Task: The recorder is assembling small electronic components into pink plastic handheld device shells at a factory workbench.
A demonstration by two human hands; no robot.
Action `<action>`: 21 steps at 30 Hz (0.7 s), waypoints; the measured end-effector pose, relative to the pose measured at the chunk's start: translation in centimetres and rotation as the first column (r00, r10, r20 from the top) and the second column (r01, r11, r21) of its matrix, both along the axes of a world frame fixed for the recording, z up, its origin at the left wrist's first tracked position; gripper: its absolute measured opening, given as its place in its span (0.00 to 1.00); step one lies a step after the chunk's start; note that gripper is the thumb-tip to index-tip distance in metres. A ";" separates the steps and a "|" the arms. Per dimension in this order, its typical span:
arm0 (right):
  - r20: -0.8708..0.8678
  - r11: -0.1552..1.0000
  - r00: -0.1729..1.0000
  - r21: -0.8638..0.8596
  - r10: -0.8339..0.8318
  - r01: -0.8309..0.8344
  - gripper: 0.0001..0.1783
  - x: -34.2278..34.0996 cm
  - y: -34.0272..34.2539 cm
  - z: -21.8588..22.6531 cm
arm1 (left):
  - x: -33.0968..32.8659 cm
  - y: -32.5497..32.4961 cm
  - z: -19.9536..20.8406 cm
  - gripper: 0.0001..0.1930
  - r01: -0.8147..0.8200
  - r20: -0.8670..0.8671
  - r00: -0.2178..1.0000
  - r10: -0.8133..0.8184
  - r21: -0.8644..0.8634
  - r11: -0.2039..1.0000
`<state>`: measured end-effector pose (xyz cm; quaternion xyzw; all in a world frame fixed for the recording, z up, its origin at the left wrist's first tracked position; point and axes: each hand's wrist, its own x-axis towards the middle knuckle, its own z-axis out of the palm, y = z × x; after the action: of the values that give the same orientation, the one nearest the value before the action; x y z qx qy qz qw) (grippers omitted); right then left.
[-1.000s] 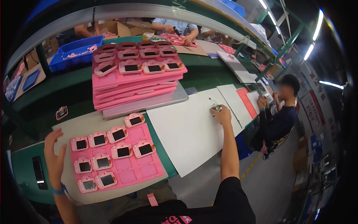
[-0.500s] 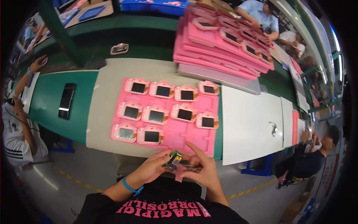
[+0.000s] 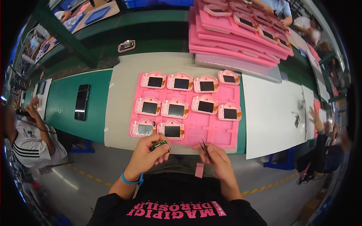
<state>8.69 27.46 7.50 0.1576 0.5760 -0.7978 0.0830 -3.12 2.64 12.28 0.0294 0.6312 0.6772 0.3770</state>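
Note:
My left hand (image 3: 146, 153) is closed on a small green circuit board (image 3: 163, 144), pinched between thumb and fingers over the tray's front left corner. My right hand (image 3: 220, 160) grips dark tweezers (image 3: 204, 149), their tips pointing up and away from me. Just below those fingers hangs a small pink strip (image 3: 199, 170); I cannot tell whether they hold it. In front of both hands lies a pink tray (image 3: 222, 140). Several pink camera-shaped housings with dark screens, such as this housing (image 3: 172, 130), sit in its recesses.
A tall stack of pink trays (image 3: 230, 47) stands at the back right. A phone (image 3: 82, 102) lies on the green mat at left. Behind the tray is a loose pink housing (image 3: 126, 46). A small metallic part (image 3: 297, 120) rests on the white board at right. Other people sit on both sides.
My hands have moved apart: the left holds the board farther left, the right has drawn away with the tweezers. The pink strip has shifted right. The whole view has also shifted.

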 end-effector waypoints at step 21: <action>0.206 0.932 0.949 -0.324 0.238 -0.163 0.09 -3.0 -3.1 1.1 | -3.2 5.1 -1.4 0.14 -0.124 -0.405 0.914 -0.034 -0.358 0.925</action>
<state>5.65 24.40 8.56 0.1788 0.4454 -0.8387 0.2573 -6.30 7.79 10.83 0.0808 0.8137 0.5315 0.2210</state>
